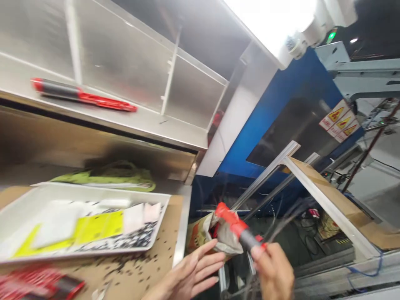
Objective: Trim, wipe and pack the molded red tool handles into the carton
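Observation:
My right hand (273, 271) is closed round the grey grip of a red and grey tool (236, 227), whose red end points up and to the left. It hovers beside the bench edge, over an open sack (215, 235). My left hand (190, 275) is open, fingers stretched out towards the sack and the tool, holding nothing.
A white tray (18, 208) with yellow and white slips and small dark parts lies on the cardboard-covered bench (156, 262). A second red and grey tool (81, 96) rests on the steel shelf. Green fabric (112, 179) lies behind the tray. Aluminium profiles (325, 200) and a blue machine (281, 112) stand to the right.

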### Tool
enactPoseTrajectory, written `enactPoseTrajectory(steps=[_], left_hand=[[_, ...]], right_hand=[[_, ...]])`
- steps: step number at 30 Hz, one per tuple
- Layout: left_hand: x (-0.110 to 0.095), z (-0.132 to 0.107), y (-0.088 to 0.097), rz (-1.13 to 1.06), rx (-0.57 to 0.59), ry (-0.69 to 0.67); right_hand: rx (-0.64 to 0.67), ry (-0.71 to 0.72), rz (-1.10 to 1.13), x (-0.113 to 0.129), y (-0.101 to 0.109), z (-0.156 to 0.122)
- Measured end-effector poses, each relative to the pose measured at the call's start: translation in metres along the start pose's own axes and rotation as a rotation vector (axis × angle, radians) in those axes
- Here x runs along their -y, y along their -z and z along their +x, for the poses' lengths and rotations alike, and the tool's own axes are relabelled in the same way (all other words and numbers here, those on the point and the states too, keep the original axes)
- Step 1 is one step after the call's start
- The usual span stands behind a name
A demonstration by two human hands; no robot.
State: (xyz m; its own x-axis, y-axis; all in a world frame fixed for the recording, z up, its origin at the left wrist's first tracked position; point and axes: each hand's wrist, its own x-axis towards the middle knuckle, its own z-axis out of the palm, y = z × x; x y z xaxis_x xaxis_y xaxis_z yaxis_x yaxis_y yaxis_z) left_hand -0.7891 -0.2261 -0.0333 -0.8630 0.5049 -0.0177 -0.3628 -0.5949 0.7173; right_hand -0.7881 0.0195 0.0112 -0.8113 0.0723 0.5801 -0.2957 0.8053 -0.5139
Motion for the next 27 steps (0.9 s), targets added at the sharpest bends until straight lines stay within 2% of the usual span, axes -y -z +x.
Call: enactPoseTrajectory(steps=[2,4,6,9,11,14,18,22,27], left_hand=[[-0.006,-0.019,0.015,-0.154,0.027,0.087],[-0.01,-0.043,0.033,-0.221,-0.101,0.065],[-0.01,-0.072,0.055,-0.202,-0.266,-0.012],[-0.005,-0.115,0.086,-0.055,-0.413,-0.141],[-0.001,-0.138,0.102,0.095,-0.445,-0.189],[0.003,-0.163,0.117,0.267,-0.432,-0.2],[-0.002,-0.184,0.126,0.373,-0.392,-0.135],[-0.007,-0.194,0.134,0.383,-0.385,-0.09],[-0.007,-0.195,0.146,0.412,-0.335,-0.047]], right_hand=[[0.152,0.021,0.112,0.034,-0.052,-0.048],[0.23,0.073,0.225,0.06,-0.084,-0.083],[0.221,0.012,0.331,0.078,-0.102,-0.107],[0.191,-0.265,0.44,0.103,-0.12,-0.132],[0.252,-0.401,0.535,0.128,-0.135,-0.146],[0.342,-0.544,0.72,0.169,-0.16,-0.162],[0.422,-0.695,0.844,0.201,-0.18,-0.171],[0.415,-0.753,0.899,0.209,-0.188,-0.175],[0.389,-0.781,0.954,0.214,-0.195,-0.177]])
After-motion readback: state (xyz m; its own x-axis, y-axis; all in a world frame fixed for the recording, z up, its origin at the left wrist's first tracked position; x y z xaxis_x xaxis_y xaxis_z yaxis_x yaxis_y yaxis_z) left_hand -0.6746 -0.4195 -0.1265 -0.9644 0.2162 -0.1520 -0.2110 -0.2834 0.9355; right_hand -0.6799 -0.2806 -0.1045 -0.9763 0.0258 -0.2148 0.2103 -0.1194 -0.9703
